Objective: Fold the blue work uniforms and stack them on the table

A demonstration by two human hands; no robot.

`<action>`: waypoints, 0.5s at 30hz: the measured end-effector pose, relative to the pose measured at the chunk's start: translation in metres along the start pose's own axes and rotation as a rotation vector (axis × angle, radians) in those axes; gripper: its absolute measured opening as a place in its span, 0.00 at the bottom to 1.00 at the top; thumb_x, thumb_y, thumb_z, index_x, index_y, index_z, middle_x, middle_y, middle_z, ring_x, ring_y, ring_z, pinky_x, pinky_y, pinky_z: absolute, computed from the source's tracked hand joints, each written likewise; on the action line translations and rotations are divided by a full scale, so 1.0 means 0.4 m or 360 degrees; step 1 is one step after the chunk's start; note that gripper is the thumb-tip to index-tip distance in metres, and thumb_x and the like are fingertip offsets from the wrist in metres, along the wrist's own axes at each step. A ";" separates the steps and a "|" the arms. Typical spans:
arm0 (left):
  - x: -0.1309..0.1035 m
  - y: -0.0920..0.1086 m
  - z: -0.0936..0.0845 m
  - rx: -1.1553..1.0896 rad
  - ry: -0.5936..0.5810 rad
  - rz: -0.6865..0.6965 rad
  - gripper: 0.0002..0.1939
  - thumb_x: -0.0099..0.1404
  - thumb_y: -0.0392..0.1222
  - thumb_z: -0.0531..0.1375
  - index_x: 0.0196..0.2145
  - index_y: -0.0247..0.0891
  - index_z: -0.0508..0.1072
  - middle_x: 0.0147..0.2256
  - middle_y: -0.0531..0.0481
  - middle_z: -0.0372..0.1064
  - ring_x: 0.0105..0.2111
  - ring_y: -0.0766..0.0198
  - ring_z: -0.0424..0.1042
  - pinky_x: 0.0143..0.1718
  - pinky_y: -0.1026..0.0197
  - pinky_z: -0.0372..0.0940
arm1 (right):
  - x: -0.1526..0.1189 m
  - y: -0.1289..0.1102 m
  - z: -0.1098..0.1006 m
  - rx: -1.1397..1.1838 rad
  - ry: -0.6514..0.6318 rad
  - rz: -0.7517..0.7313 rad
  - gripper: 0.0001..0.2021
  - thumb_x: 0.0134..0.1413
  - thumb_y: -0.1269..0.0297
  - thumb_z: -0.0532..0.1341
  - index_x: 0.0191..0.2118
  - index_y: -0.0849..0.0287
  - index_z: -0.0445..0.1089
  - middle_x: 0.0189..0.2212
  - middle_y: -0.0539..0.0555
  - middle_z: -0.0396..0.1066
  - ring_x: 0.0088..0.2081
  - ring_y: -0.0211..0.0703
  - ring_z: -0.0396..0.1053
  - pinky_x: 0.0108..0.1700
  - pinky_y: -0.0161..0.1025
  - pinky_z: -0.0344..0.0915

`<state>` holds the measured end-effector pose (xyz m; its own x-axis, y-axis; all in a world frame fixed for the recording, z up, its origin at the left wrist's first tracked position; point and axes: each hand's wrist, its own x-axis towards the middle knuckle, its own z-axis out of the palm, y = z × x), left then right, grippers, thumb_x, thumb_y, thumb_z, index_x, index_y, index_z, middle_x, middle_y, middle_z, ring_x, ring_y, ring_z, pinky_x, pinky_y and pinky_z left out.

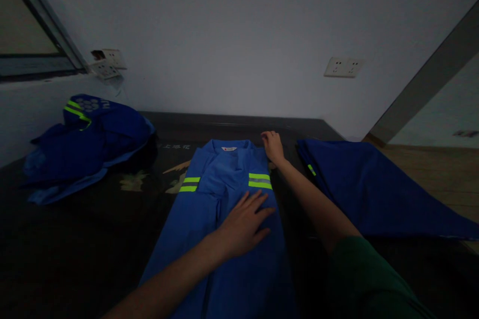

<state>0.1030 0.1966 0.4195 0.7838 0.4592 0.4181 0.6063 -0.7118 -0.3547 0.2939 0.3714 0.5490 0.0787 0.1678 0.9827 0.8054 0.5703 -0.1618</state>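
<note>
A blue jacket (pixel 198 214) lies front up on the dark table, its collar toward the wall and a yellow-green reflective band on each side of the chest. My left hand (pixel 247 222) rests on the jacket's right-hand front below the band, fingers spread and holding nothing. Beside the jacket's right shoulder is my right hand (pixel 272 145), its fingers bent and close together at the garment's edge. Whether cloth is between those fingers cannot be made out.
A crumpled blue garment (pixel 101 139) lies at the left. Folded dark blue cloth (pixel 366 184) lies at the right. The dark table (pixel 232 120) meets a wall with sockets (pixel 342 67). A window (pixel 33 25) is at the upper left.
</note>
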 end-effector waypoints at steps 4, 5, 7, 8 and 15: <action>0.001 -0.029 0.039 0.0117 0.0064 0.0019 0.28 0.66 0.51 0.58 0.62 0.47 0.60 0.67 0.44 0.44 0.67 0.49 0.40 0.65 0.39 0.37 | -0.072 -0.042 -0.024 -0.0028 -0.0132 0.0120 0.19 0.65 0.67 0.44 0.54 0.64 0.65 0.52 0.63 0.66 0.53 0.50 0.62 0.55 0.43 0.57; 0.001 -0.026 0.049 0.0099 0.0056 0.0038 0.29 0.66 0.52 0.57 0.62 0.48 0.59 0.67 0.44 0.42 0.67 0.49 0.39 0.65 0.39 0.36 | -0.096 -0.054 -0.020 -0.0078 -0.0261 0.0094 0.19 0.66 0.65 0.45 0.56 0.64 0.64 0.53 0.64 0.65 0.55 0.50 0.61 0.56 0.44 0.56; 0.001 -0.014 0.054 0.0021 0.0039 0.0060 0.30 0.65 0.53 0.57 0.63 0.47 0.58 0.68 0.44 0.41 0.67 0.48 0.39 0.65 0.38 0.35 | -0.141 -0.073 -0.002 -0.0216 -0.0474 0.0067 0.22 0.66 0.59 0.47 0.58 0.65 0.62 0.58 0.65 0.61 0.59 0.53 0.58 0.59 0.48 0.53; 0.003 -0.010 0.045 -0.0059 0.0025 0.0071 0.29 0.65 0.53 0.57 0.62 0.46 0.60 0.67 0.44 0.44 0.67 0.48 0.42 0.65 0.39 0.37 | -0.159 -0.079 0.007 -0.0282 -0.0536 0.0073 0.23 0.66 0.57 0.47 0.60 0.65 0.60 0.61 0.66 0.58 0.61 0.55 0.55 0.61 0.52 0.50; 0.028 -0.187 -0.165 -0.0403 0.0740 -0.0603 0.13 0.67 0.40 0.53 0.43 0.37 0.75 0.45 0.43 0.74 0.50 0.55 0.70 0.56 0.54 0.59 | -0.178 -0.085 0.024 -0.0367 -0.0604 0.0101 0.25 0.67 0.57 0.45 0.63 0.65 0.56 0.65 0.66 0.51 0.66 0.56 0.47 0.63 0.62 0.42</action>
<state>0.0575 0.2199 0.5058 0.3477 0.4656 0.8138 0.7340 -0.6752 0.0727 0.2551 0.3479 0.4836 -0.0541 0.5043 0.8618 0.9192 0.3623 -0.1543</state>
